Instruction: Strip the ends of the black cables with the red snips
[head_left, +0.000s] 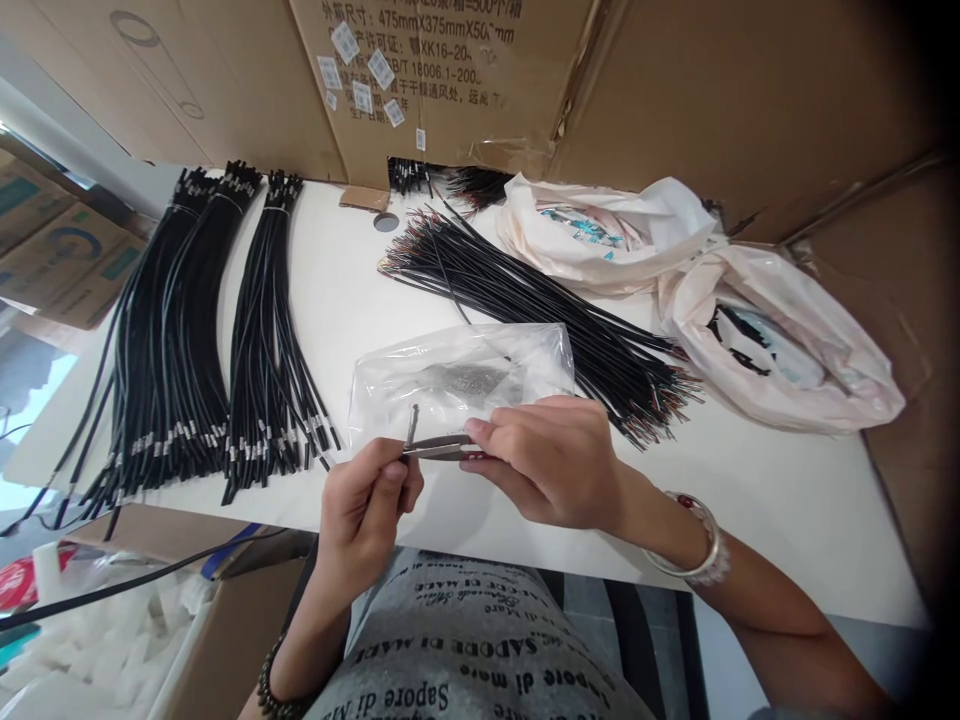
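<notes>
Near the table's front edge, my right hand [551,460] is closed around a pair of pliers [442,449], whose metal jaws point left. The jaw tips meet a thin grey metal-looking piece [412,425] that stands up from the pinched fingers of my left hand [371,505]. A black cable seems to lie in my left hand, mostly hidden by the fingers. Just behind both hands lies a clear plastic bag [465,380] with small dark grey pieces inside.
Bundles of black cables [172,320] lie on the left of the white table [352,300]. A loose cable pile [540,310] is right of centre. Two pale bags [660,215] [862,370] sit at the right. Cardboard [465,90] walls the back; a box of white scraps [112,630] is lower left.
</notes>
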